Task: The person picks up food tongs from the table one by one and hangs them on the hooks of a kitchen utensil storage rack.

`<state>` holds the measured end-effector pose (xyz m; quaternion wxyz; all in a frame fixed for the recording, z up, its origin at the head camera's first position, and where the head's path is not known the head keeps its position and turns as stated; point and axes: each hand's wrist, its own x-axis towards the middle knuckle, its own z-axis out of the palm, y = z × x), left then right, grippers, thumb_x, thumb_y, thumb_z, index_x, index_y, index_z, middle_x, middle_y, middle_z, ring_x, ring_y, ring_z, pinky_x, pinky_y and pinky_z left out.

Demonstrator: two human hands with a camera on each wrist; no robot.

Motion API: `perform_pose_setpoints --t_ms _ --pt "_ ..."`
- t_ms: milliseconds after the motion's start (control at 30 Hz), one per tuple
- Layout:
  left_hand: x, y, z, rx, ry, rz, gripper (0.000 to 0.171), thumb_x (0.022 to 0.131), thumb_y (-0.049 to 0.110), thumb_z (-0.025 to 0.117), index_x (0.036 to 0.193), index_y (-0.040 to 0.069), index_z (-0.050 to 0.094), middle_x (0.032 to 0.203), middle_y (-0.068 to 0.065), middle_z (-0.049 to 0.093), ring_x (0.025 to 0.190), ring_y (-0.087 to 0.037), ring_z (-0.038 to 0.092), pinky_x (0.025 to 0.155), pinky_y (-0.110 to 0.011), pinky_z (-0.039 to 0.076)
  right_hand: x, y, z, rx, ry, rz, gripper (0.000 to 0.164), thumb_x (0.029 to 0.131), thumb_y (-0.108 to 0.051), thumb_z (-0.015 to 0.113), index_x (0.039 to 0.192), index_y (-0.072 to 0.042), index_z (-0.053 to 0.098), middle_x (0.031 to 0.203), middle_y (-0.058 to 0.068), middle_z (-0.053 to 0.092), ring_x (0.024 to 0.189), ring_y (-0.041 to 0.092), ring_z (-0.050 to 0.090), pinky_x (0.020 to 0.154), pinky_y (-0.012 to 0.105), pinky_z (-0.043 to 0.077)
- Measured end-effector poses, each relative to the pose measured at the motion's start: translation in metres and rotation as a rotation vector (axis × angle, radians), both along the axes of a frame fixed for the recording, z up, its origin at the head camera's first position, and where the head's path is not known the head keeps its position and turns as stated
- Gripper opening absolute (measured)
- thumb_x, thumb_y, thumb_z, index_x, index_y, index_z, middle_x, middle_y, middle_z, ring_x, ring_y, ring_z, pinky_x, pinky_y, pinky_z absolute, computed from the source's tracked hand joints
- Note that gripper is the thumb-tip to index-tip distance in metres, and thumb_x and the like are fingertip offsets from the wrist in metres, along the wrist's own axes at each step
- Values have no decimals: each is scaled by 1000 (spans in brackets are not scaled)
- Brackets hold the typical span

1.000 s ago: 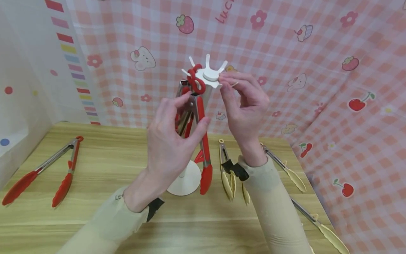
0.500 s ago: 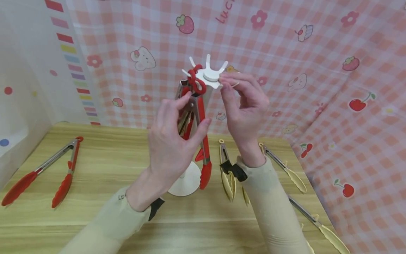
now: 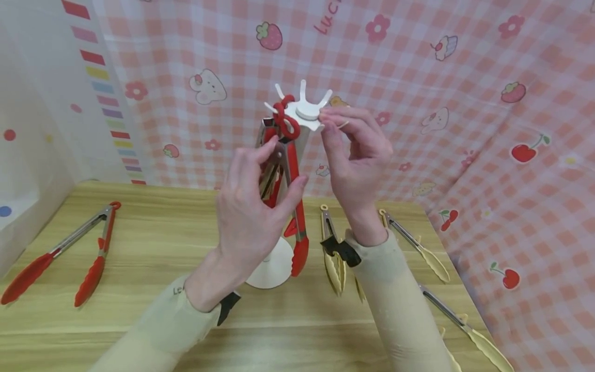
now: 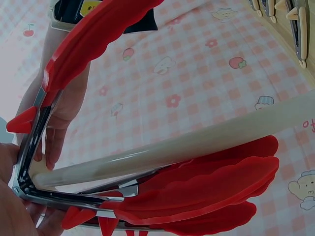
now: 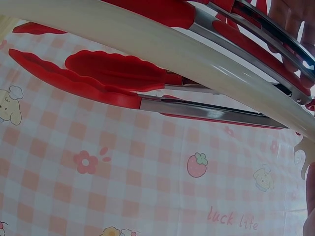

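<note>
In the head view, a white stand (image 3: pixel 308 110) rises at the middle of the table, its top ringed by several curved hooks. Red-and-steel tongs hang by their loops on its left side. My left hand (image 3: pixel 246 201) holds the front red tongs (image 3: pixel 301 212), thumb along one arm and fingers near the hinge. With thumb and fingertips, my right hand (image 3: pixel 360 155) pinches the right edge of the stand's top at a hook. The left wrist view shows these tongs (image 4: pixel 81 49) spread wide beside the pale pole (image 4: pixel 172 147). Other red tongs (image 5: pixel 123 91) hang behind the pole in the right wrist view.
Another pair of red tongs (image 3: pixel 99 248) lies spread on the table at left. Cream-yellow tongs (image 3: pixel 332 253) lie near the right forearm, with more cream tongs (image 3: pixel 432 261) farther right. The stand's round white base (image 3: pixel 269 276) rests on the wood table. Checked cloth walls surround the table.
The lower end of the red tongs in my left hand has shifted slightly up and left. Both hands keep their holds, and the stand stays nearly in place.
</note>
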<state>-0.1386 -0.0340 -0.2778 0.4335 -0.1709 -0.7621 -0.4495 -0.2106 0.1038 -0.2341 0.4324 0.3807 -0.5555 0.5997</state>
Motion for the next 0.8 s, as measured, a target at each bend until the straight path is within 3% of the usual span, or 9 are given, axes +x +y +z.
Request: perform_pose_setpoints --t_ms 133,633,800 --pt "0 0 -1 2 2 3 55 94 23 79 139 -1 58 114 -18 65 95 -25 68 70 -34 58 0 0 0 -1 -2 -2 10 89 15 61 92 20 69 103 -5 77 100 12 74 94 30 63" --pt "-1 0 -1 -8 -5 4 56 94 23 79 140 -1 57 114 -18 64 96 -25 66 71 -33 57 -2 1 -1 -9 -5 -10 9 89 13 64 92 20 69 103 -3 78 99 12 75 93 30 63" --pt "-2 0 -1 0 -11 -3 57 94 24 80 139 -1 57 117 -17 65 98 -25 67 74 -34 59 -2 2 -1 4 -11 -14 9 89 14 63 92 19 69 103 6 78 99 11 74 93 30 63"
